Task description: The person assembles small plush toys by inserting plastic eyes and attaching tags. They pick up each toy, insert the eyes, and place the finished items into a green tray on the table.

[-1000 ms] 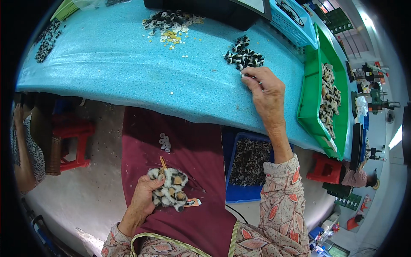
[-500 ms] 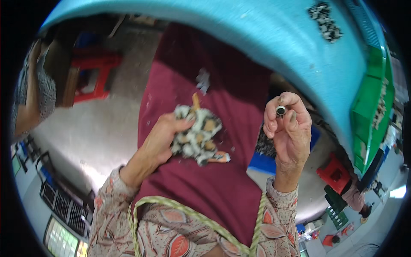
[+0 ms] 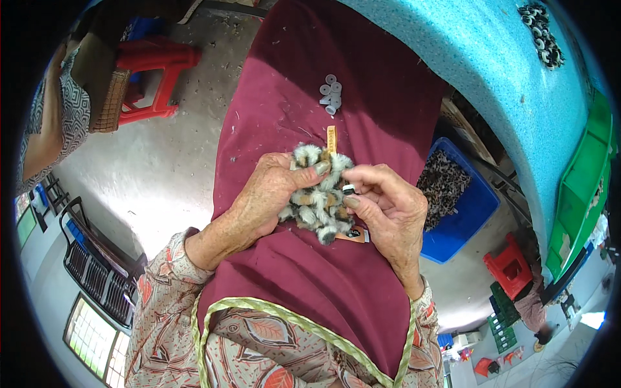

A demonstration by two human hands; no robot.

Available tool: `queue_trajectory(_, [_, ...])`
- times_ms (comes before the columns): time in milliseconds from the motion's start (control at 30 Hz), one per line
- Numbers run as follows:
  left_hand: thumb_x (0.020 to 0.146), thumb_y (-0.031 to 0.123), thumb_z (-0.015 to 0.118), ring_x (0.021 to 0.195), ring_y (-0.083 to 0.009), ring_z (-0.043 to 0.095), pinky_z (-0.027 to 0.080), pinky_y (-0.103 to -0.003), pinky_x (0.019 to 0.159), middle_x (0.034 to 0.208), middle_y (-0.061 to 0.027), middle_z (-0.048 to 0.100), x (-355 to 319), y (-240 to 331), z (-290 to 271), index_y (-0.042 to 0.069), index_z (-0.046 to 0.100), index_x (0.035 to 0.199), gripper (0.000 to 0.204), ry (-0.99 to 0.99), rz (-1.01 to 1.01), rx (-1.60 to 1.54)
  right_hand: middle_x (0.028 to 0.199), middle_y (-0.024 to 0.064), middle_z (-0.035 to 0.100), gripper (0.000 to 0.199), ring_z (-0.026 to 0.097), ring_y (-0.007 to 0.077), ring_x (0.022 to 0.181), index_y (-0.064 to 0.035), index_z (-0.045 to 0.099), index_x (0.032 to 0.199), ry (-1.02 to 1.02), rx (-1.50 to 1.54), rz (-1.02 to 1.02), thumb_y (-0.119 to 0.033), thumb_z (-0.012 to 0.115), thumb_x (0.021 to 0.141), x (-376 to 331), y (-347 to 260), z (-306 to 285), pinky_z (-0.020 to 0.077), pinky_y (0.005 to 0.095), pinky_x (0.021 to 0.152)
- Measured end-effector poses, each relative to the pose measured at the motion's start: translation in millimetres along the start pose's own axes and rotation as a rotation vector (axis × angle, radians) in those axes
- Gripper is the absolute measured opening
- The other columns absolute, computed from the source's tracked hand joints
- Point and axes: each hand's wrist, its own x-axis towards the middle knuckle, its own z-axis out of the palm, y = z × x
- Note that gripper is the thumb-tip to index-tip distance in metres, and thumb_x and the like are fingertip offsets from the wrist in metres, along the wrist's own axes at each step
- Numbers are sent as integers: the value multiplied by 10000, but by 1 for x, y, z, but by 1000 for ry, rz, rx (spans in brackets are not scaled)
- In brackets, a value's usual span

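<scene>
A furry plush toy piece (image 3: 318, 202), mottled white, brown and black, lies on the maroon apron (image 3: 291, 265) over my lap. My left hand (image 3: 259, 194) grips its left side, thumb pressed into the fur. Close at its right side, my right hand (image 3: 391, 204) pinches a small black-and-white toy eye (image 3: 348, 189) between thumb and fingers. From the plush's upper edge sticks a yellow-orange fabric label (image 3: 332, 138). An orange-and-white tag (image 3: 352, 235) shows under its lower right. Several whitish plastic washers (image 3: 331, 94) rest farther up the apron.
A blue bin (image 3: 462, 226) of furry pieces stands at the right. Above it curves a light-blue surface (image 3: 446, 39) bearing a pile of black-and-white parts (image 3: 542, 35). A green tray (image 3: 572, 194) is at far right. Red stools (image 3: 155, 74) and another person's arm (image 3: 48, 139) show leftward.
My right hand has come left and down from beside the lap to the plush, bringing the toy eye. The left hand still grips the plush. The view has shifted, showing more of the blue bin.
</scene>
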Motion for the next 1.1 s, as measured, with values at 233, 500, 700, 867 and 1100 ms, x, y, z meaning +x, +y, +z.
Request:
queue_trajectory(233, [891, 118, 607, 722, -125, 648, 546, -264, 638, 850, -72, 671, 0, 3, 1, -26, 648, 967, 168, -40, -22, 62, 886, 69, 635, 189, 636, 88, 759, 51, 647, 928, -94, -49, -38, 130, 625, 758, 8, 7, -11, 541, 202, 679])
queue_trajectory(500, [887, 115, 614, 715, -122, 642, 541, -261, 639, 844, -66, 671, 1, 2, 1, -26, 657, 955, 163, -85, -21, 18, 891, 68, 637, 213, 636, 90, 758, 52, 668, 937, -154, 51, 117, 130, 629, 743, 12, 6, -13, 527, 193, 685])
queue_trajectory(700, [878, 94, 614, 715, -130, 644, 545, -265, 644, 839, -68, 672, 4, -3, -2, -23, 662, 946, 144, -73, -21, 42, 857, 68, 659, 202, 654, 93, 747, 52, 659, 940, -183, -23, 144, 122, 631, 752, 13, 14, -16, 535, 202, 666])
queue_trajectory(867, [859, 60, 622, 722, -123, 640, 544, -268, 655, 842, -68, 673, 5, -6, -5, -33, 658, 949, 134, -36, -23, 87, 828, 65, 676, 173, 668, 99, 767, 47, 648, 917, -174, 20, 213, 114, 636, 757, 13, 13, -15, 537, 210, 654])
queue_trajectory(1100, [776, 56, 728, 736, -59, 573, 494, -218, 661, 791, 7, 631, -6, -2, 0, 6, 651, 967, 212, -149, 308, 515, 748, 56, 669, 143, 658, 84, 688, 40, 625, 837, -173, -56, 261, 126, 650, 726, 15, 3, -19, 521, 206, 587])
